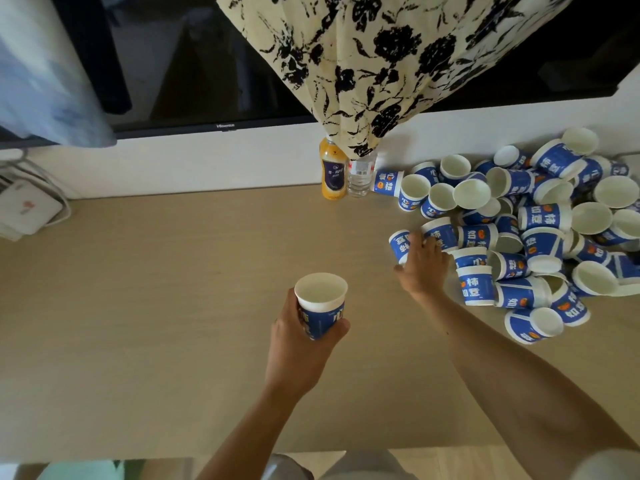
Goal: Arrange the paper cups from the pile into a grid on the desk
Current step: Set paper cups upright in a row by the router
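The left hand (304,337) is gripping an upright blue paper cup (322,306) over the desk (173,306). The right hand (422,265) is reaching onto a toppled cup (398,244) under its fingertips, at the near edge of the pile (543,216). Whether its fingers are closing is unclear. A careless pull is likely to set neighbouring cups rolling.

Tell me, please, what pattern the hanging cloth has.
The cloth is cream with black flowers; head view.
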Tool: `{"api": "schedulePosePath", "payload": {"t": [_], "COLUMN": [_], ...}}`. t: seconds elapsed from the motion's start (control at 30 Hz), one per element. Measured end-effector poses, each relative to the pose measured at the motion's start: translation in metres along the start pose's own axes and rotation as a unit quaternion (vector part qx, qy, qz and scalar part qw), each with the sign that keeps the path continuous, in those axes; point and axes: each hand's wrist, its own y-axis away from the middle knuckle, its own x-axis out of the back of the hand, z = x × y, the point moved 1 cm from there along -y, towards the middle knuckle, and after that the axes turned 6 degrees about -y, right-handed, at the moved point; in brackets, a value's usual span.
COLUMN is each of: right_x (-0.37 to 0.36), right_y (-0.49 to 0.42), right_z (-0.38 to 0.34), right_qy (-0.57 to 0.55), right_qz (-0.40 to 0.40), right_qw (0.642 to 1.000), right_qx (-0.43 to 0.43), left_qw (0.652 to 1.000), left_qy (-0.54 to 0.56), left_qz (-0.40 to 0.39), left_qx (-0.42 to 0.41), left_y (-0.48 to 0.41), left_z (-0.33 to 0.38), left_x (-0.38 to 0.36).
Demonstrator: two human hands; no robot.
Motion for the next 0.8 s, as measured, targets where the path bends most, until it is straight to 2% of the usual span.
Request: {"api": "schedulePosePath", "payload": {"t": [0.13, 0.27, 0.33, 0.57, 0.7, 0.8], "right_x": [0.006, 0.025, 0.036, 0.091, 0.103, 0.105], "right_y": [0.011, 0.034, 0.052, 0.120, 0.152, 0.169], "right_z": [-0.008, -0.031, -0.046, -0.122, -0.170, -0.199], "right_qy": [-0.154, -0.298, -0.358, -0.469, -0.514, -0.592], "right_qz": [0.003, 0.018, -0.006, -0.151, -0.166, -0.138], "right_qw": [0.988, 0.954, 0.934, 0.867, 0.838, 0.793], "right_qx": [-0.007, 0.001, -0.002, 0.075, 0.074, 0.040], "left_qw": [1.000, 0.999, 0.999, 0.999, 0.996, 0.993], "left_qy": [0.011, 0.034, 0.038, 0.046, 0.069, 0.092], "left_qz": [-0.004, -0.001, 0.004, 0.000, -0.043, -0.058], "left_qx": [0.000, 0.000, -0.002, -0.020, -0.042, -0.056], "left_y": [0.002, -0.002, -0.007, -0.031, -0.035, -0.036], "left_z": [-0.007, -0.017, -0.023, -0.043, -0.051, -0.056], "left_x": [0.011, 0.032, 0.047, 0.103, 0.122, 0.137]}}
